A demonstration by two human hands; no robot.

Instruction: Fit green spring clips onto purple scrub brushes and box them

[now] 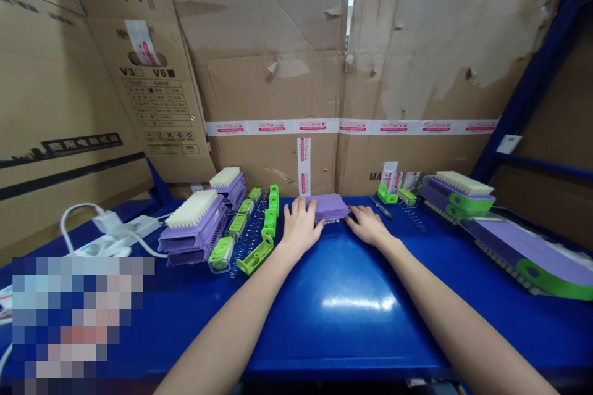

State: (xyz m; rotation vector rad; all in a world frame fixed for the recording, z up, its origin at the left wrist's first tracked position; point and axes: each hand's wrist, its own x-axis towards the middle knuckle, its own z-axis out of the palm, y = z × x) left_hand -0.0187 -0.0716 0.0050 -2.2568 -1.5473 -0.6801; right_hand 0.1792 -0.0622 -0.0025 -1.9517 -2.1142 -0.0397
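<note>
A purple plastic brush body lies flat near the back of the blue table, its pale bristles just showing beneath. My left hand grips its left end, with fingers at the far side and the thumb in front. At the right end, the bent fingers of my right hand close against the corner. Left of my hands are several green end pieces, a row of springs and green-and-clear parts. A screwdriver rests just beyond my right hand.
Purple brush bodies with cream bristles are stacked at left, beside a white power strip. More purple-and-green brushes lie at right, with a green part and spring nearby. Cardboard sheets wall the back.
</note>
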